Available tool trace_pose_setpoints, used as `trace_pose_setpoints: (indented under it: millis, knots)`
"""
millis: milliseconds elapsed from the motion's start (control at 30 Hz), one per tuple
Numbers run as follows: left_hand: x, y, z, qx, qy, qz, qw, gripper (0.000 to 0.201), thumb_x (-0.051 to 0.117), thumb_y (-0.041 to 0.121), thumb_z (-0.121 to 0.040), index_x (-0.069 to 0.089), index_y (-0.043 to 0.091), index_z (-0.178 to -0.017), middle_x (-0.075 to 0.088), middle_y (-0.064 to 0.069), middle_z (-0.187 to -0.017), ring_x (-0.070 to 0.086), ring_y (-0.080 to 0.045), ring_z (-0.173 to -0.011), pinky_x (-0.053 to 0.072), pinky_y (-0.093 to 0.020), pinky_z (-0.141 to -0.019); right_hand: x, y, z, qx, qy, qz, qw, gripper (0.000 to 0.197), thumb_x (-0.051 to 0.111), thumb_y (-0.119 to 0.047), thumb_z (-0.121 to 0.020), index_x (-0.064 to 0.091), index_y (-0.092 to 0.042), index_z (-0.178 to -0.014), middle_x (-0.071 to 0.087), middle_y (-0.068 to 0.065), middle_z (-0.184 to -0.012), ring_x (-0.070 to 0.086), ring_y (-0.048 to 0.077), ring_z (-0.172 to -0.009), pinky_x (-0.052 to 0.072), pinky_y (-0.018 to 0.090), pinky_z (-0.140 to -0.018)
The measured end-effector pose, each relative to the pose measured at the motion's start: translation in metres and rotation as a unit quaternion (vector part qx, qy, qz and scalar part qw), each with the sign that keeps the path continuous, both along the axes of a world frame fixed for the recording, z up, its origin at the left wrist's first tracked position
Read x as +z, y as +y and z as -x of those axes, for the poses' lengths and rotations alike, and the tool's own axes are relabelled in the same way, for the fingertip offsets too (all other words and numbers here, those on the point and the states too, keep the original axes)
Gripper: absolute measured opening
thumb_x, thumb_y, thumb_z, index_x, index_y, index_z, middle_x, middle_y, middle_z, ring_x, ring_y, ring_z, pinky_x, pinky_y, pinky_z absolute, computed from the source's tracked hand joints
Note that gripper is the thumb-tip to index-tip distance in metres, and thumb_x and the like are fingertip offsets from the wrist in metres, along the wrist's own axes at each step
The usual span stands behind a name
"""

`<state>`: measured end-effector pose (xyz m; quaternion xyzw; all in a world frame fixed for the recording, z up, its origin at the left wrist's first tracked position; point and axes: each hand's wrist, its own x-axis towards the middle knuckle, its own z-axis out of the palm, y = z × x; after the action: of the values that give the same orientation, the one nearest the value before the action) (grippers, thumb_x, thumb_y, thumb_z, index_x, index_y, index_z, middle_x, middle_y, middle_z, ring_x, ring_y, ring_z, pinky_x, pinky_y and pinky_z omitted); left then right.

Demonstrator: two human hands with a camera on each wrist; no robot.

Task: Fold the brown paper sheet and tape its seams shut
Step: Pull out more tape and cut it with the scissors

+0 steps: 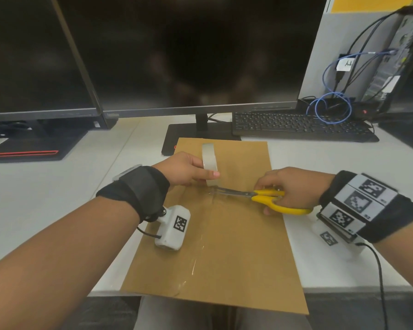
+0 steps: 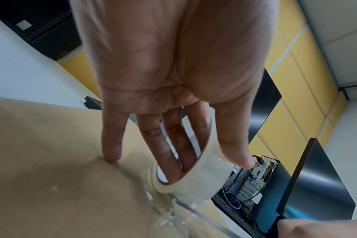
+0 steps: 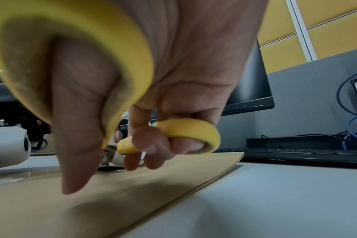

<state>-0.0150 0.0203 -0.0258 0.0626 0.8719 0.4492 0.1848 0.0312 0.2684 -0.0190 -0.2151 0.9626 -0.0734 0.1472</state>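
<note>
The folded brown paper sheet (image 1: 236, 234) lies flat on the white desk, its near edge hanging over the desk's front. A strip of clear tape (image 1: 196, 258) runs along its middle seam. My left hand (image 1: 186, 167) holds a clear tape roll (image 1: 209, 163) upright over the paper, fingers through its hole (image 2: 173, 161) and the little finger pressing the paper (image 2: 51, 161). My right hand (image 1: 293, 186) grips yellow-handled scissors (image 1: 267, 198). Their blades (image 1: 229, 191) point left at the tape just under the roll. In the right wrist view, fingers sit in the yellow loops (image 3: 190, 133).
A large monitor (image 1: 188, 55) on a black stand base (image 1: 184, 134) stands just behind the paper, with a second monitor (image 1: 34, 55) to the left. A black keyboard (image 1: 296, 127) lies at the back right, beside a computer tower (image 1: 396, 55) with blue cables.
</note>
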Motion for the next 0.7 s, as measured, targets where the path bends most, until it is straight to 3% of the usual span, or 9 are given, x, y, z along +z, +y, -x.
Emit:
trace_pose_setpoints:
  millis: [100, 267, 400, 500, 567, 700]
  knots:
    - [0.001, 0.001, -0.001, -0.001, -0.006, -0.005, 1.000, 0.033, 0.075, 0.033, -0.080, 0.074, 0.010, -0.103, 0.071, 0.001, -0.107, 0.061, -0.019, -0.108, 0.046, -0.032, -0.097, 0.000, -0.009, 0.004, 0.008, -0.003, -0.004, 1.000, 0.041, 0.072, -0.045, -0.076, 0.061, -0.031, -0.113, 0.062, -0.006, -0.109, 0.057, 0.018, -0.099, 0.050, 0.038, -0.090]
    - [0.002, 0.001, -0.001, -0.002, -0.009, -0.015, 1.000, 0.035, 0.074, 0.030, -0.081, 0.073, 0.008, -0.108, 0.066, 0.002, -0.102, 0.057, -0.014, -0.097, 0.046, -0.023, -0.083, 0.000, -0.015, 0.009, 0.008, -0.006, -0.015, 1.000, 0.040, 0.072, -0.045, -0.076, 0.062, -0.032, -0.112, 0.065, -0.003, -0.107, 0.059, 0.019, -0.097, 0.051, 0.039, -0.088]
    - [0.001, 0.000, -0.002, -0.003, -0.011, -0.014, 1.000, 0.036, 0.074, 0.031, -0.081, 0.073, 0.007, -0.108, 0.066, 0.002, -0.103, 0.057, -0.015, -0.099, 0.045, -0.032, -0.095, 0.001, -0.016, 0.010, 0.006, -0.009, -0.015, 1.000, 0.038, 0.073, -0.044, -0.077, 0.063, -0.032, -0.112, 0.066, -0.004, -0.105, 0.060, 0.018, -0.095, 0.052, 0.036, -0.087]
    - [0.002, 0.000, -0.003, -0.007, -0.013, -0.018, 1.000, 0.035, 0.074, 0.030, -0.081, 0.073, 0.009, -0.109, 0.067, 0.000, -0.106, 0.057, -0.015, -0.101, 0.044, -0.034, -0.097, 0.002, -0.017, 0.011, 0.007, -0.022, -0.011, 1.000, 0.036, 0.073, -0.042, -0.077, 0.066, -0.030, -0.111, 0.069, -0.003, -0.102, 0.061, 0.018, -0.093, 0.052, 0.036, -0.086]
    - [0.003, 0.001, -0.004, -0.010, -0.013, -0.014, 1.000, 0.032, 0.074, 0.031, -0.081, 0.074, 0.011, -0.107, 0.068, 0.001, -0.107, 0.058, -0.015, -0.100, 0.045, -0.034, -0.098, 0.002, -0.018, 0.011, 0.004, -0.028, -0.009, 1.000, 0.035, 0.074, -0.042, -0.077, 0.067, -0.029, -0.109, 0.070, -0.002, -0.099, 0.062, 0.019, -0.093, 0.053, 0.038, -0.086]
    - [0.004, 0.000, -0.006, -0.015, -0.012, -0.015, 1.000, 0.011, 0.073, 0.030, -0.082, 0.074, 0.023, -0.090, 0.069, 0.009, -0.096, 0.060, -0.007, -0.091, 0.046, -0.023, -0.086, 0.003, -0.019, 0.010, -0.007, -0.029, -0.008, 1.000, 0.040, 0.074, -0.048, -0.074, 0.067, -0.032, -0.110, 0.069, -0.003, -0.102, 0.062, 0.019, -0.095, 0.053, 0.039, -0.087]
